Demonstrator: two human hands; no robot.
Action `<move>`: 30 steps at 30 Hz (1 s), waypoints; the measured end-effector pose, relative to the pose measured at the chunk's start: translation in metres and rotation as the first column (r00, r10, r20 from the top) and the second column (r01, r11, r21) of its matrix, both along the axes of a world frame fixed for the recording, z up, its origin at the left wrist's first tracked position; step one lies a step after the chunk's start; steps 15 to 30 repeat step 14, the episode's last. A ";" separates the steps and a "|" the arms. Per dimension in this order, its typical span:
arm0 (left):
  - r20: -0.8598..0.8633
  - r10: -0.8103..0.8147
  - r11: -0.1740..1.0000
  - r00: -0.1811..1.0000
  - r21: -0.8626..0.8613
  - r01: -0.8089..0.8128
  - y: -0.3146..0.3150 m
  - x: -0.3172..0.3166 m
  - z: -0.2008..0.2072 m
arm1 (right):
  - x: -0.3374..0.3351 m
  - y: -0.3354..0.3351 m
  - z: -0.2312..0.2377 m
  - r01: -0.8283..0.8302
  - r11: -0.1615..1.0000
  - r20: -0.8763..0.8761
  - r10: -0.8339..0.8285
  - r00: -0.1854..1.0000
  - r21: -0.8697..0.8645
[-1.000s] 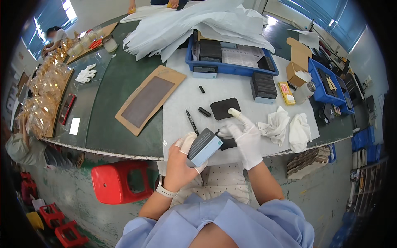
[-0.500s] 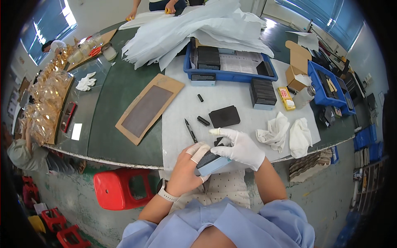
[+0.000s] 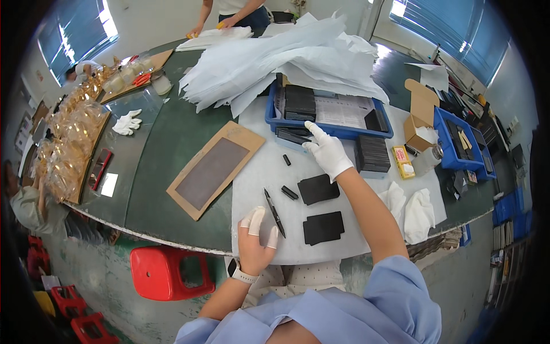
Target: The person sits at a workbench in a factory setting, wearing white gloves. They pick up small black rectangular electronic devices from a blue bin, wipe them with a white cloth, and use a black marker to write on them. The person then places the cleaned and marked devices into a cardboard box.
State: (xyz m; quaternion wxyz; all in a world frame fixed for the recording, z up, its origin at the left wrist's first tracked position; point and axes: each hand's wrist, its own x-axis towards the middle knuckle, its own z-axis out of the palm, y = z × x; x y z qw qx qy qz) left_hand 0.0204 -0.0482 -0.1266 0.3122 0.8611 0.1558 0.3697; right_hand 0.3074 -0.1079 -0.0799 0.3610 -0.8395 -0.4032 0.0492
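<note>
My left hand, with white covers on its fingertips, is open and empty at the table's front edge. Just beside its fingers lies an uncapped black pen. My right hand, in a white glove, reaches forward, thumb and forefinger around the right end of a light-blue box of black cards, in front of the blue bin. Two small piles of black cards lie on the white sheet, a far pile and a near pile. A black cap lies between pen and far pile.
Right of my hand stand a full block of black cards, a yellow box and a jar. White gloves lie near the right edge. A framed cardboard panel is left. Another person's hands work at the far side.
My right hand has moved forward from near my body to the bin, and the card box between my hands has gone there too. My left hand has let go and opened; the near card pile is uncovered.
</note>
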 end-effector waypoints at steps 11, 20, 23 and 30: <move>0.008 -0.031 0.999 0.999 -0.022 0.031 0.000 -0.002 0.001 | -0.017 -0.003 0.038 -0.044 0.906 0.079 0.011 0.997 0.422; 0.015 -0.007 1.000 1.000 -0.030 0.007 0.002 -0.003 0.001 | -0.055 -0.032 0.086 -0.155 0.687 -0.194 0.402 0.895 0.710; 0.015 -0.007 1.000 1.000 -0.030 0.007 0.002 -0.003 0.001 | -0.055 -0.032 0.086 -0.155 0.687 -0.194 0.402 0.895 0.710; 0.015 -0.007 1.000 1.000 -0.030 0.007 0.002 -0.003 0.001 | -0.055 -0.032 0.086 -0.155 0.687 -0.194 0.402 0.895 0.710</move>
